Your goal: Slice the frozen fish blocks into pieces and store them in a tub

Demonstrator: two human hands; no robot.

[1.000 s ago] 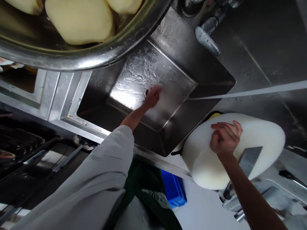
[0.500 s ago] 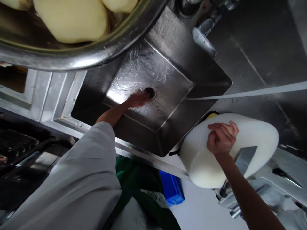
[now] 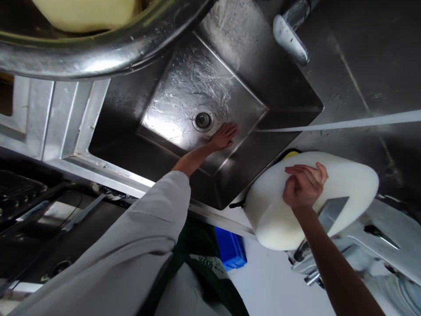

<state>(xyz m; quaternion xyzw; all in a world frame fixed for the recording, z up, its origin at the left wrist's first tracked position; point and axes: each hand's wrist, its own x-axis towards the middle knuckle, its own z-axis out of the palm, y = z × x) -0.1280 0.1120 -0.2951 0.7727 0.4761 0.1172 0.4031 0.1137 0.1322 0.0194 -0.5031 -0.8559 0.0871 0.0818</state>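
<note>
In the head view, my left hand [image 3: 224, 136] lies flat, fingers stretched out, on the wet floor of a steel sink [image 3: 158, 151], to the right of the round drain [image 3: 203, 120]. It holds nothing. My right hand [image 3: 304, 184] hovers above or rests on a thick, round white chopping board [image 3: 269, 215]; contact cannot be made out. Its fingers are loosely bent with a gap to the thumb, and nothing shows in them. A cleaver [image 3: 333, 213] with a broad blade lies on the board beside my right wrist, its handle over the near edge.
A large steel bowl [image 3: 98, 63] with a peeled potato [image 3: 88, 13] in liquid juts over the sink's far left. A tap [image 3: 291, 39] stands behind the sink. A white strip [image 3: 345, 123] crosses the right counter. A blue crate [image 3: 232, 250] stands below on the floor.
My left hand has moved right across the sink floor, away from the drain, which now shows uncovered. My right hand stays over the board. The view has shifted slightly.
</note>
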